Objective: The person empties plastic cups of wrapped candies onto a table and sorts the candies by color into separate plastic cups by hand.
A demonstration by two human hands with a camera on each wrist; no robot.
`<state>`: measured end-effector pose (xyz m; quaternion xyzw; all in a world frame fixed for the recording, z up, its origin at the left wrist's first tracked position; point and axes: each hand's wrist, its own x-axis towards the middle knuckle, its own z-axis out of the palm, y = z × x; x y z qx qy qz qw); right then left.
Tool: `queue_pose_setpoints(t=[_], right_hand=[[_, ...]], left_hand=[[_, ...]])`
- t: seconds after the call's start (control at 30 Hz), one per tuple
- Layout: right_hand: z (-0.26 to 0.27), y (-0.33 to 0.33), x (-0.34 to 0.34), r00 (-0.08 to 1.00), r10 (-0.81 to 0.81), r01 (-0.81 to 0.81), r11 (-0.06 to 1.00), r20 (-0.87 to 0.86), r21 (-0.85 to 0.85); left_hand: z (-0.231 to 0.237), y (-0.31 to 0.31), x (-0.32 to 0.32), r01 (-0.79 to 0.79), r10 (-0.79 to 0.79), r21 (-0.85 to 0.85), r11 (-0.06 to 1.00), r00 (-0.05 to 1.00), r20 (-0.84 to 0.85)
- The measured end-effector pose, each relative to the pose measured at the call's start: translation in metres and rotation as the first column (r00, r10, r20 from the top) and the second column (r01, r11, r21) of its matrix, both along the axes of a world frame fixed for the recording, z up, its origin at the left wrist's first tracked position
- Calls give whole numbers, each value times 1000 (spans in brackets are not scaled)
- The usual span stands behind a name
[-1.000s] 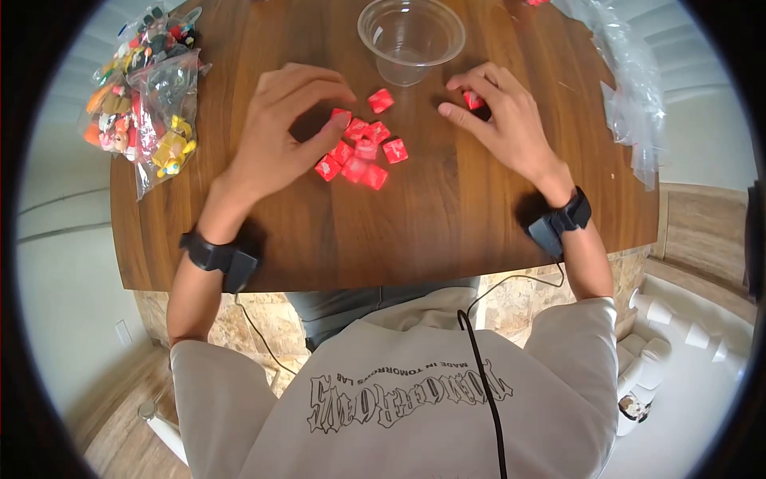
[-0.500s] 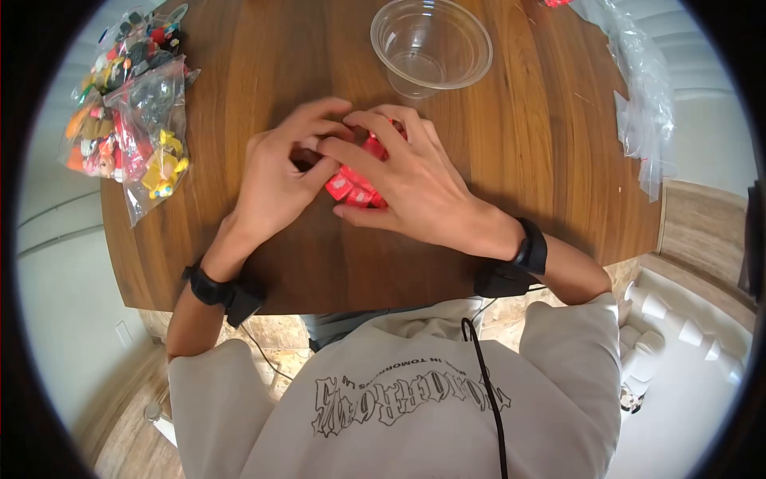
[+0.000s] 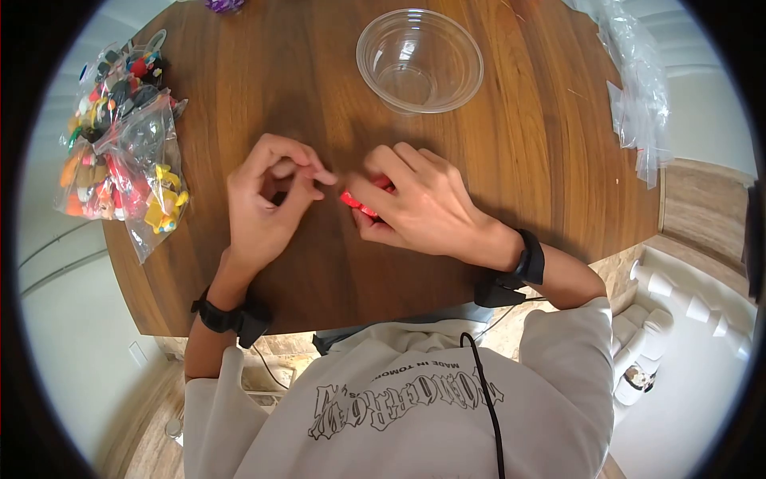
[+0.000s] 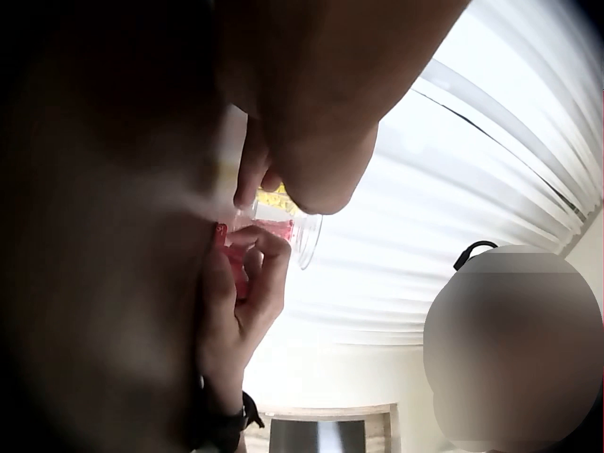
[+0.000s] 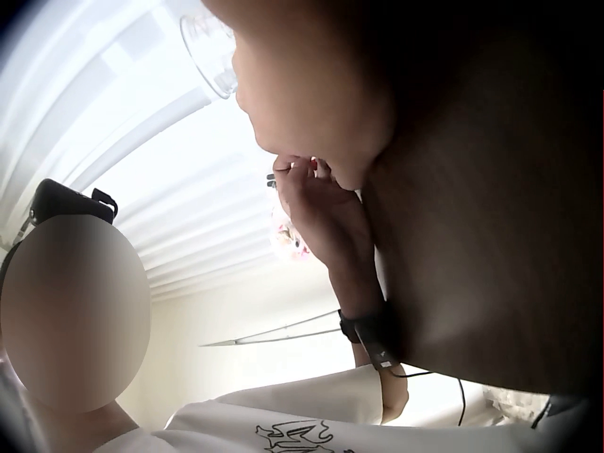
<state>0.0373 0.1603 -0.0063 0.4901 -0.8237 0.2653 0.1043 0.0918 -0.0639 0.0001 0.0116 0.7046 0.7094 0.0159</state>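
My right hand (image 3: 419, 195) is curled over several small red blocks (image 3: 357, 203) on the wooden table, gathering them under its fingers and palm. In the left wrist view, the red blocks (image 4: 236, 269) show between the right thumb and curled fingers. Most of the blocks are hidden by this hand. My left hand (image 3: 271, 191) is just to the left, its fingers loosely bent and the thumb near them, with no object visible in it. Its fingertips point toward the red blocks across a small gap. Beyond both hands stands a clear plastic bowl (image 3: 419, 60).
Clear bags of colourful small figures (image 3: 120, 152) lie along the table's left side. Flattened clear plastic bags (image 3: 638, 96) lie along the right edge. Something purple (image 3: 223, 5) shows at the far edge. Cables hang from both wrist cameras.
The right hand came from the right to the red blocks, which were spread out and are now gathered under it. The left hand has drawn back a little to the left.
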Motion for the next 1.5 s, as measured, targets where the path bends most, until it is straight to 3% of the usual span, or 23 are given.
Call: queue_pose_setpoints(t=[0.07,0.27,0.4,0.47,0.53,0.7,0.83,0.9,1.0,1.07,1.17,1.2,1.23,1.27,1.3,1.37,1.43,1.5], right_hand=[[-2,0,-1,1000,-1,1,1000,-23,5],[2,0,-1,999,1,0,999,-40,35],[6,-1,-2,999,10,-9,999,-41,42],[4,1,-3,1000,15,-14,999,-23,42],[1,3,-3,1000,25,-24,999,-7,44],[-5,5,-2,1000,-14,13,993,-11,-121],[0,11,-4,1000,9,-7,971,6,-241],[7,16,-8,994,84,-45,899,70,-435],[14,31,-14,982,129,-27,816,136,-577],[27,44,-23,971,120,36,782,207,-622],[36,58,-34,932,110,159,731,345,-664],[41,60,-36,751,220,390,614,623,-686],[48,63,-37,480,362,616,510,799,-601],[54,67,-43,385,458,669,460,801,-584],[61,67,-48,385,460,666,462,800,-586],[82,65,-61,239,708,745,305,664,-593],[103,46,-71,244,702,742,310,669,-595],[111,23,-83,452,451,625,456,770,-634]], left_hand=[[-2,-5,0,-103,97,-81,991,993,-71],[1,-2,-1,-61,36,-277,959,995,-93],[1,-3,-3,-68,47,-237,969,994,-94],[1,-2,-5,-23,-32,-455,890,993,-113],[-1,1,-6,-16,-48,-493,870,992,-116],[0,5,-9,-38,-22,-521,853,994,-108],[6,16,-11,-31,-118,-591,806,970,-212],[12,25,-10,-29,-173,-620,784,949,-263],[21,48,-9,-22,-374,-824,567,884,-281],[20,67,-8,-59,-393,-837,544,863,-316],[22,97,-6,-104,-400,-846,523,846,-352],[19,105,-6,-81,-414,-851,518,847,-332],[17,110,-3,-52,-428,-856,515,849,-309],[17,114,0,-57,-416,-847,528,853,-316],[15,117,3,-60,-413,-848,527,854,-317],[10,122,7,-171,-307,-787,593,856,-417],[6,121,7,-211,-235,-733,646,859,-455],[11,120,8,-245,-163,-674,697,861,-482]])
